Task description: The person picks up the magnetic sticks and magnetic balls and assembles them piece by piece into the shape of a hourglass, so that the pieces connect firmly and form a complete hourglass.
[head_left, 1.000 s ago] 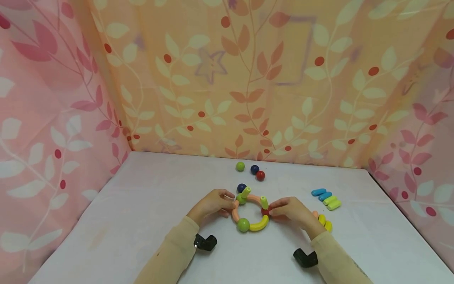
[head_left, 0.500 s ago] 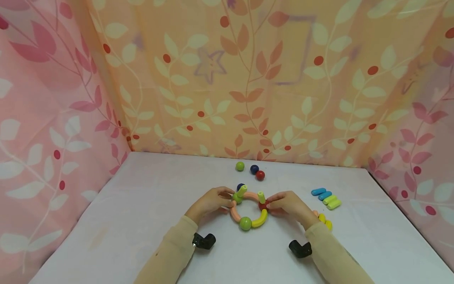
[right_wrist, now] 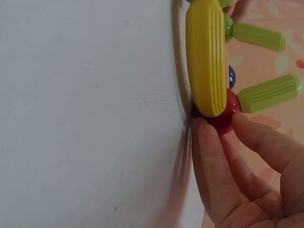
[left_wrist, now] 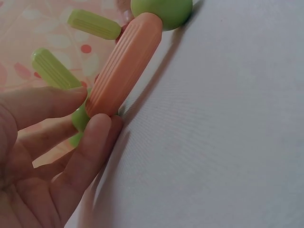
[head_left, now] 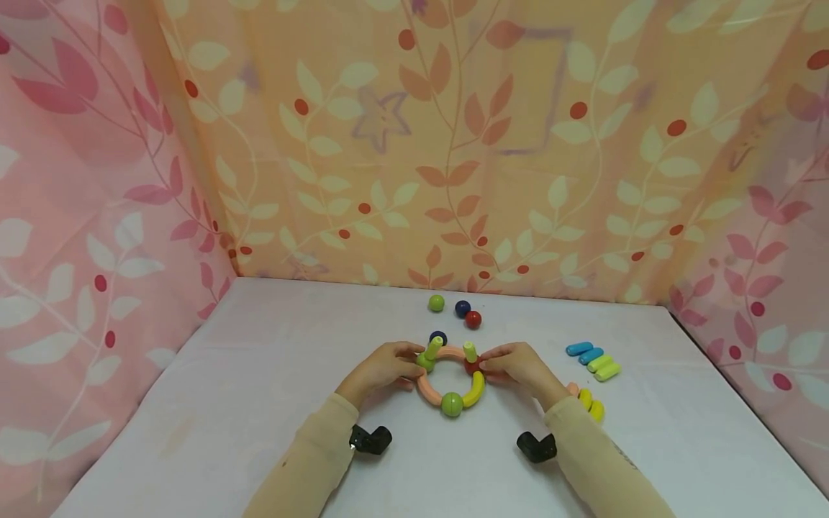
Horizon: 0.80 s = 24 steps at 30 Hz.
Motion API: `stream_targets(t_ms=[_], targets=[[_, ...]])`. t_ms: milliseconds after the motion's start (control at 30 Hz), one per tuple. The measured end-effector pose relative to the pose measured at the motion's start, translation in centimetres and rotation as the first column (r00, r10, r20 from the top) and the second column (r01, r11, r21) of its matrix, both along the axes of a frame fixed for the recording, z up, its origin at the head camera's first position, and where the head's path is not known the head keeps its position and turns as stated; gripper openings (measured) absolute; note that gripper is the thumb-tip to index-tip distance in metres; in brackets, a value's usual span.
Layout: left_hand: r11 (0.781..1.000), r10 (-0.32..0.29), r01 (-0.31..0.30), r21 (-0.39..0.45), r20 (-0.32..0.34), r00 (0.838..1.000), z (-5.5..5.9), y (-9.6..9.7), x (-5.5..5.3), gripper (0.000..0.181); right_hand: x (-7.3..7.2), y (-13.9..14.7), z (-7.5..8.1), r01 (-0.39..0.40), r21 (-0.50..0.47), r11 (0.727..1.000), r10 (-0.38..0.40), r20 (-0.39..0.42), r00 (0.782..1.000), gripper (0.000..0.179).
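Note:
A ring of curved toy rods joined by balls lies on the table in the head view. It has two salmon rods (head_left: 427,391), a yellow rod (head_left: 476,389), a green ball (head_left: 452,404) at the front, another green ball (head_left: 425,362) at the left and a red ball (head_left: 473,367) at the right. Short lime sticks (head_left: 470,351) stand up from the left and right balls. My left hand (head_left: 385,365) pinches the left green ball, where a salmon rod (left_wrist: 124,64) ends. With thumb and fingers, my right hand (right_wrist: 247,175) pinches the red ball (right_wrist: 225,118) beside the yellow rod's end.
Just behind the ring sits a dark blue ball (head_left: 438,337). Farther back lie a green ball (head_left: 437,303), a blue ball (head_left: 463,309) and a red ball (head_left: 473,319). Blue rods (head_left: 591,356), lime rods (head_left: 607,371) and yellow rods (head_left: 596,411) lie at the right.
The ring has shifted left and turned a little counterclockwise, its front green ball moving right. My right hand has moved left and away with the red ball; the left hand has barely moved.

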<state>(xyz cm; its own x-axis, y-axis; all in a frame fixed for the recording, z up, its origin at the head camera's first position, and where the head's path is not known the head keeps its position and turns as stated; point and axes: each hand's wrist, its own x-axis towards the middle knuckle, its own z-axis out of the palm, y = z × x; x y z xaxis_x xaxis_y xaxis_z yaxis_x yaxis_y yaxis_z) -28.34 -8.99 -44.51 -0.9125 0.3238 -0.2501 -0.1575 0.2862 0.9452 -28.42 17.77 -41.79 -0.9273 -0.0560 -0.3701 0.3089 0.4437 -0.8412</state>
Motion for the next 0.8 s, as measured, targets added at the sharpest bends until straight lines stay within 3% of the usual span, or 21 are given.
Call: stream_targets(t_ms=[200,300,467,567,800], targets=[[1.000,0.016,-0.016,-0.025,0.002,1.000,-0.2,0.2,0.0,0.047,0.8,2.4,1.3,0.050,0.056,0.997,-0.048,-0.034,0.998,0.045],[0.999,0.037,-0.037,-0.032,0.002,0.999,-0.2,0.2,0.0,0.045,0.9,4.6,2.1,0.090,0.050,0.995,-0.087,-0.051,0.995,0.057],[0.996,0.088,-0.088,-0.031,0.009,0.996,-0.3,0.3,0.2,0.041,1.0,9.0,2.8,0.093,0.055,0.994,-0.087,-0.099,0.991,0.064],[0.993,0.113,-0.112,-0.039,0.013,0.993,-0.4,0.2,0.3,0.040,1.3,11.6,3.0,0.121,0.056,0.991,-0.115,-0.094,0.989,0.070],[0.995,0.101,-0.100,-0.021,0.011,0.995,-0.3,0.6,0.2,0.038,2.8,16.3,3.0,0.192,0.050,0.980,-0.188,-0.067,0.980,0.079]])
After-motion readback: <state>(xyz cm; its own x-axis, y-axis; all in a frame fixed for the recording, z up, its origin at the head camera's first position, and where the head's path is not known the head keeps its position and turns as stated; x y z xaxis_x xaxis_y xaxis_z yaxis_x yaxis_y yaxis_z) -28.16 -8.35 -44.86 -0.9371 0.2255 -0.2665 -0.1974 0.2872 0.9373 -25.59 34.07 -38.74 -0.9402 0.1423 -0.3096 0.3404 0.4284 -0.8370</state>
